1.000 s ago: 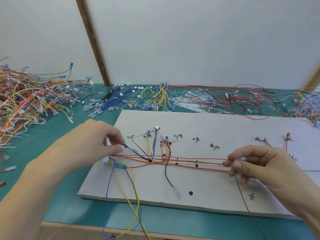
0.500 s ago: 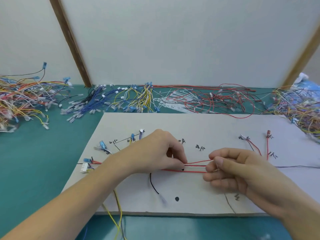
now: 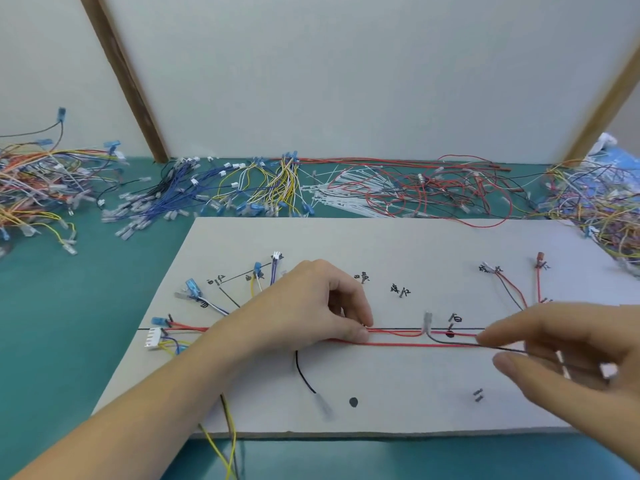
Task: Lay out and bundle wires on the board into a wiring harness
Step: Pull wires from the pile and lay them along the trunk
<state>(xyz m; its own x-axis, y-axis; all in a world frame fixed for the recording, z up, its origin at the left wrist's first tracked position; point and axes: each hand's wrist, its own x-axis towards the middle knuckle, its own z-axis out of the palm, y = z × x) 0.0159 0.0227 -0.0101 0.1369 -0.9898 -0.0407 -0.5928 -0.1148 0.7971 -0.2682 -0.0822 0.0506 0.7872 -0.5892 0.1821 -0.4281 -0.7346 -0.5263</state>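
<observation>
A pale board (image 3: 381,244) lies on the green table, marked with labels and black dots. Several long red wires (image 3: 398,344) run left to right across its middle, and my left hand (image 3: 311,306) pinches them against the board with thumb and forefinger. To the right, a black wire (image 3: 433,339) leaves a clear terminal (image 3: 428,320) and passes between the thumb and forefinger of my right hand (image 3: 561,341). That hand is blurred, and its fingertips are apart. A white connector (image 3: 154,337) with blue and yellow leads sits at the board's left end.
A short black wire (image 3: 304,375) lies loose near the board's front. Yellow wires (image 3: 225,445) hang over the front edge. Piles of wires lie on the table: mixed colours at far left (image 3: 38,188), blue and yellow (image 3: 221,195), white cable ties (image 3: 346,199), red (image 3: 443,192), tangled at right (image 3: 602,202).
My left hand went from the board's left end to its middle along the red wires. My right hand slid right and loosened its fingers. The black wire's terminal now shows between the hands.
</observation>
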